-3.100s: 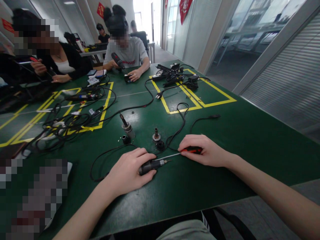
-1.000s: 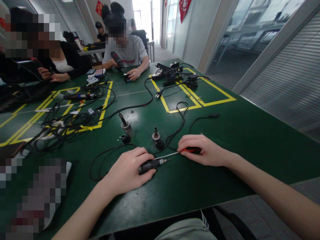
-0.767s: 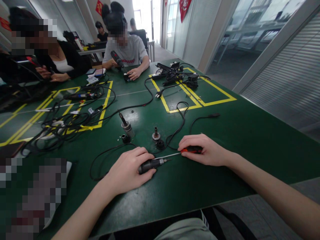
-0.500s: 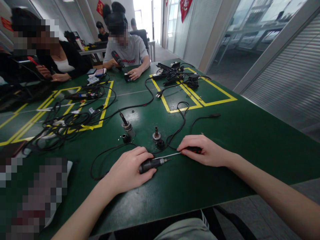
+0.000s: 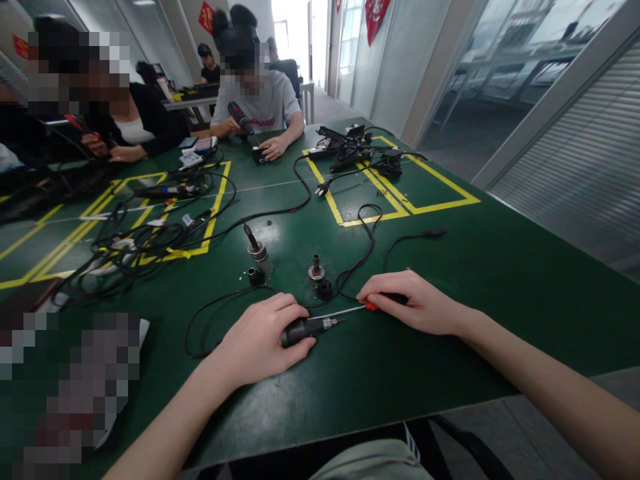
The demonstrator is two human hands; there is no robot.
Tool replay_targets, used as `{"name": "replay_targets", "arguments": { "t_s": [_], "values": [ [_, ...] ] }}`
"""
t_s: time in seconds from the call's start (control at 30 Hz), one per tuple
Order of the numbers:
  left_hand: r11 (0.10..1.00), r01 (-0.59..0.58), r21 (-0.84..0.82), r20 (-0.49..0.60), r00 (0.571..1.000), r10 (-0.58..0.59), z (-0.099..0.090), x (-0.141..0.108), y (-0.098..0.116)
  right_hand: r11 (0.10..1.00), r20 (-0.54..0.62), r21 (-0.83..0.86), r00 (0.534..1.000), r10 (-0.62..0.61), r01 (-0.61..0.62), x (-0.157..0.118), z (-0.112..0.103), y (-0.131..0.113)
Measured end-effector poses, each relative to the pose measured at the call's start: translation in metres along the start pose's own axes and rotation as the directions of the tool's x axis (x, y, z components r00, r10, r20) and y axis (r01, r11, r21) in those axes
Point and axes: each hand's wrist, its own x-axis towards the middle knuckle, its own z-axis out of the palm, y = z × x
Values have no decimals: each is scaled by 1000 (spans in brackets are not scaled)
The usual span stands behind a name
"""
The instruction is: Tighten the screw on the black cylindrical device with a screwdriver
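My left hand point(image 5: 273, 330) is wrapped round a black cylindrical power tool point(image 5: 299, 331) with a metal collar and a thin pointed tip facing right. Between the fingers of my right hand point(image 5: 400, 300) is the red and black handle of a screwdriver point(image 5: 371, 305). Its slim metal shaft runs left along the black tool's far side, and its tip is hidden by my left hand. Beyond my hands stand a silver motor-like cylinder point(image 5: 258, 252) with a black shaft and a round metal part point(image 5: 316, 272) with an upright spindle. Black ring-shaped pieces point(image 5: 255, 276) lie beside them.
A black cord point(image 5: 370, 233) curls behind my right hand. Tangled cables point(image 5: 125, 240) cover the left of the green table; black adapters point(image 5: 345, 147) lie farther back, near yellow tape outlines point(image 5: 445, 205). Across the table, a co-worker point(image 5: 257, 100) holds a power tool; another person sits left.
The screwdriver handle has turned in my right fingers and shows more red. My left hand keeps its grip on the black tool. The whole view has shifted slightly.
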Motion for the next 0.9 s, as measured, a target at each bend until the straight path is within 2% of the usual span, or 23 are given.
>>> {"name": "replay_targets", "arguments": {
  "t_s": [0.17, 0.37, 0.67, 0.9],
  "values": [
    [1000, 0, 1, -3, 1000, 0, 0, 0, 0, 999, 15, 25, 1000, 22, -22, -2, -1, 0],
    [1000, -6, -1, -5, 1000, 6, 0, 1, 0, 995, -26, 70, 997, 67, -65, -4, -7, -1],
    [1000, 3, -6, -2, 1000, -3, 1, 0, 0, 998, 2, -15, 998, 65, -65, -2, -2, 1],
    [1000, 4, 6, -10, 1000, -4, 2, 1, 1, 986, -44, 114, 990, 131, -125, -5, -4, 2]
  ]
}}
